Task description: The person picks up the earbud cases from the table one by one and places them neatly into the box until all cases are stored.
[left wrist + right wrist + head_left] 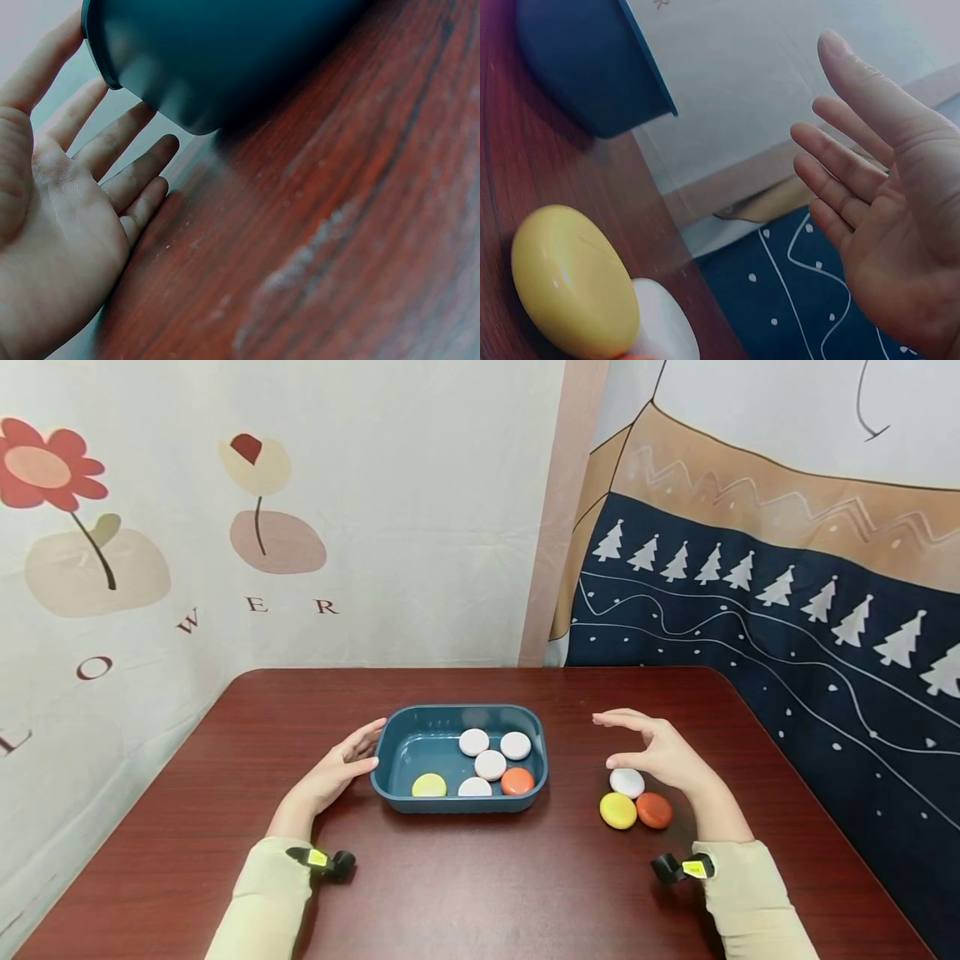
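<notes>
A blue rectangular tray (pixel 457 805) stands on the table, holding several white discs (pixel 491 765), a yellow disc (pixel 429 786) and an orange disc (pixel 517 782). At its left end, my left hand (pixel 330 777) touches the wall with fingers extended; the left wrist view shows the fingertips against the tray (pixel 225 60). My right hand (pixel 660 752) hovers with thumb and fingers spread, holding nothing. Under it lie a white disc (pixel 627 783), a yellow disc (pixel 618 811) and an orange disc (pixel 655 811), grouped close together. In the right wrist view the yellow disc (pixel 574 281) overlaps the white disc (pixel 664 322).
The dark red wooden table (pixel 480 893) has rounded far corners. Behind it hangs a pale cloth (pixel 420 527) with flowers and letters. To the right is a navy cloth (pixel 750 635) with white trees. A small black camera is strapped to each wrist.
</notes>
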Demonstrator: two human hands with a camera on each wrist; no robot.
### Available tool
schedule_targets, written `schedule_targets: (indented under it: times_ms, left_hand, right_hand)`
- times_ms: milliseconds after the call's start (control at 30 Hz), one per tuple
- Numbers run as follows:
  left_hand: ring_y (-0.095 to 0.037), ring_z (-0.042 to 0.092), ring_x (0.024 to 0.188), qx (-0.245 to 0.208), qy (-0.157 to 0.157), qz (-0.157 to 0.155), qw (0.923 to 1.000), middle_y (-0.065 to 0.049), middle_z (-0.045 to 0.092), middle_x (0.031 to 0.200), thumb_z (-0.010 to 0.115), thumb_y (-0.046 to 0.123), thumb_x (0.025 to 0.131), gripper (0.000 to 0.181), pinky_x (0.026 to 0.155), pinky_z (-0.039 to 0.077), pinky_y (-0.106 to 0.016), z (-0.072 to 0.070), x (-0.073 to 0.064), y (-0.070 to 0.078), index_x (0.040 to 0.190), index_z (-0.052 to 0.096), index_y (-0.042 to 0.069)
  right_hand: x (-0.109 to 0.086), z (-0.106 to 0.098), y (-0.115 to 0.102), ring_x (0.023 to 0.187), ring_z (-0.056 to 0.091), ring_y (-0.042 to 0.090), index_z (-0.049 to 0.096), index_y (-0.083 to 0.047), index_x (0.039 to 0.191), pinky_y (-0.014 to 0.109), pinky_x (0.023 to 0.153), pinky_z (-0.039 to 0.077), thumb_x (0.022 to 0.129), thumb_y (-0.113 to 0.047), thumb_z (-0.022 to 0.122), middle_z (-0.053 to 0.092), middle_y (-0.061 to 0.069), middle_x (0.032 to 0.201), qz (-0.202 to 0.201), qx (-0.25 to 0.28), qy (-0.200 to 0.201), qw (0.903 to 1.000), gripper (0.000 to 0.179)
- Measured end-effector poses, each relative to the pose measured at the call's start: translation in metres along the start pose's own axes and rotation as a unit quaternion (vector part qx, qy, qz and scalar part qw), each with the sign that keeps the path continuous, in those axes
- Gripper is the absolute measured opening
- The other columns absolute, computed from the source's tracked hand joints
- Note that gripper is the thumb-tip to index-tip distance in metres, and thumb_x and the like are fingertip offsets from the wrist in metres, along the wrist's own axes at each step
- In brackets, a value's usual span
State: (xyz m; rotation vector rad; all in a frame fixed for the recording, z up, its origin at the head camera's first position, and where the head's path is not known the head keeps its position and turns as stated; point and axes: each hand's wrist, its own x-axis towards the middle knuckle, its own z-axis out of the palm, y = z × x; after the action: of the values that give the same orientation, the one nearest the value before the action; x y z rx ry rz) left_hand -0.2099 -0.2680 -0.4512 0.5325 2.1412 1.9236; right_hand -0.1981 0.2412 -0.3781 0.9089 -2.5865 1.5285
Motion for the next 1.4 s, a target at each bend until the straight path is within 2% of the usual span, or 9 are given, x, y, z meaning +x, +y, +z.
schedule_targets:
  times_ms: [133, 300, 367, 500, 600, 767, 833, 1067, 1400]
  left_hand:
    - [-0.033, 0.024, 0.137, 0.0, -0.001, -0.001, 1.0, -0.02, 0.026, 0.152, 0.056, 0.006, 0.095, 0.066, 0.097, 0.033, -0.017, 0.0, 0.0, 0.0, 0.152, 0.024, 0.007]
    - [-0.034, 0.023, 0.137, 0.0, -0.002, 0.0, 1.0, -0.02, 0.026, 0.152, 0.056, 0.005, 0.095, 0.065, 0.097, 0.034, -0.017, 0.0, 0.0, 0.001, 0.152, 0.023, 0.007]
    - [-0.033, 0.024, 0.137, -0.001, -0.003, 0.0, 1.0, -0.02, 0.026, 0.152, 0.056, 0.005, 0.095, 0.066, 0.098, 0.034, -0.017, 0.0, 0.0, 0.001, 0.152, 0.023, 0.007]
    - [-0.03, 0.026, 0.136, -0.002, -0.003, 0.002, 1.0, -0.02, 0.026, 0.152, 0.056, 0.005, 0.095, 0.065, 0.098, 0.034, -0.018, 0.0, 0.0, 0.001, 0.152, 0.023, 0.007]
    - [-0.028, 0.028, 0.135, -0.003, -0.003, 0.004, 1.0, -0.02, 0.026, 0.152, 0.055, 0.004, 0.095, 0.065, 0.098, 0.035, -0.018, -0.001, 0.0, 0.001, 0.152, 0.024, 0.007]
    - [-0.029, 0.028, 0.135, -0.004, -0.005, 0.004, 1.0, -0.02, 0.026, 0.152, 0.055, 0.005, 0.095, 0.065, 0.097, 0.035, -0.019, -0.002, 0.0, 0.0, 0.152, 0.024, 0.008]
    - [-0.03, 0.027, 0.135, -0.004, -0.004, 0.004, 1.0, -0.019, 0.026, 0.152, 0.056, 0.005, 0.095, 0.065, 0.097, 0.035, -0.019, -0.002, 0.0, 0.001, 0.152, 0.024, 0.008]
    - [-0.028, 0.028, 0.135, -0.004, -0.004, 0.005, 1.0, -0.021, 0.026, 0.151, 0.056, 0.005, 0.095, 0.065, 0.098, 0.034, -0.018, -0.001, 0.0, -0.001, 0.152, 0.024, 0.007]
    - [-0.014, 0.032, 0.131, -0.009, 0.0, 0.006, 0.9999, -0.022, 0.025, 0.151, 0.055, 0.003, 0.094, 0.066, 0.099, 0.031, -0.017, 0.0, 0.0, -0.001, 0.152, 0.023, 0.006]
  right_hand:
    - [-0.004, -0.006, 0.005, 0.123, 0.041, 0.008, 0.056, -0.008, 0.134, 0.056, 0.1, 0.029, 0.08, -0.011, 0.078, 0.052, 0.005, 0.135, 0.015, -0.003, -0.005, 0.9999, 0.058]
    - [-0.007, -0.012, 0.016, 0.125, 0.04, 0.009, 0.055, -0.009, 0.135, 0.036, 0.1, 0.034, 0.081, -0.009, 0.076, 0.052, 0.007, 0.136, 0.02, -0.006, -0.017, 0.9996, 0.058]
    - [-0.008, -0.013, 0.02, 0.125, 0.041, 0.009, 0.054, -0.008, 0.135, 0.033, 0.099, 0.036, 0.081, -0.007, 0.076, 0.052, 0.008, 0.136, 0.023, -0.004, -0.023, 0.9995, 0.058]
    - [-0.011, -0.016, 0.028, 0.124, 0.042, 0.011, 0.053, -0.005, 0.136, 0.049, 0.099, 0.036, 0.081, -0.009, 0.076, 0.054, 0.009, 0.134, 0.042, 0.002, -0.036, 0.9985, 0.06]
    - [-0.012, -0.017, 0.033, 0.125, 0.042, 0.018, 0.052, -0.003, 0.136, 0.06, 0.097, 0.034, 0.081, -0.012, 0.076, 0.054, 0.011, 0.134, 0.057, 0.009, -0.042, 0.9974, 0.06]
    - [-0.014, -0.018, 0.039, 0.125, 0.041, 0.033, 0.052, -0.001, 0.135, 0.063, 0.096, 0.033, 0.081, -0.009, 0.076, 0.054, 0.014, 0.133, 0.069, 0.011, -0.047, 0.9964, 0.059]
    - [-0.015, -0.019, 0.041, 0.124, 0.041, 0.033, 0.052, 0.0, 0.135, 0.062, 0.096, 0.033, 0.082, -0.008, 0.075, 0.055, 0.014, 0.132, 0.073, 0.008, -0.05, 0.996, 0.058]
    - [-0.019, -0.019, 0.05, 0.123, 0.043, 0.033, 0.054, -0.002, 0.134, 0.051, 0.092, 0.043, 0.083, -0.011, 0.074, 0.055, 0.015, 0.132, 0.081, -0.006, -0.073, 0.994, 0.055]
    - [-0.024, -0.019, 0.063, 0.122, 0.044, 0.039, 0.052, 0.0, 0.135, 0.033, 0.092, 0.044, 0.083, -0.013, 0.074, 0.052, 0.018, 0.135, 0.098, 0.02, -0.098, 0.9901, 0.058]
